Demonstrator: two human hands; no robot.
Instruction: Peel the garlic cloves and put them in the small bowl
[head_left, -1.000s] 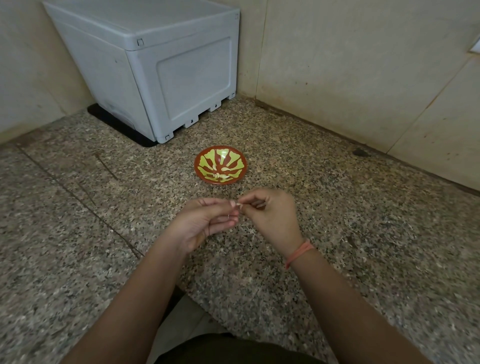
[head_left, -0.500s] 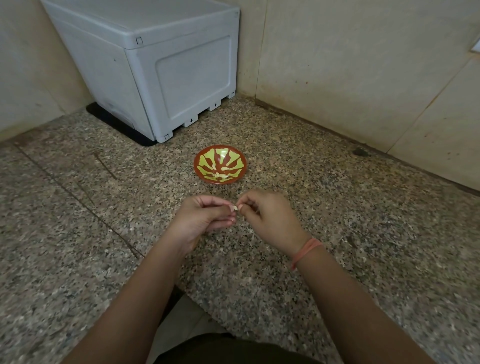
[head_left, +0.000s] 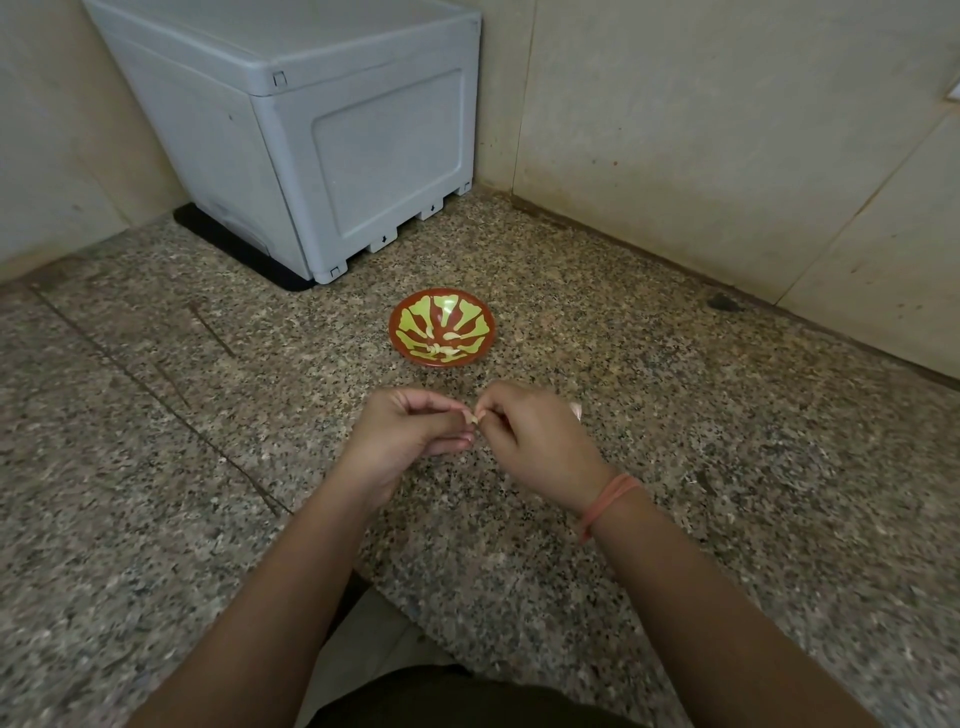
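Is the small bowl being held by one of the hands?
No, the small bowl stands on the granite floor beyond the left hand and the right hand, which pinch a garlic clove between them.

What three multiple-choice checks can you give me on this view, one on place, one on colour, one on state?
1. The bowl stands: A. on the box B. on the floor C. in a lap.
2. The wristband is: A. blue B. black C. orange-pink.
3. The left hand and right hand: A. both pinch one clove B. lie flat C. reach into the bowl.
Answers: 1 B, it rests on speckled stone; 2 C, its cord shows that colour; 3 A, their fingertips meet on it.
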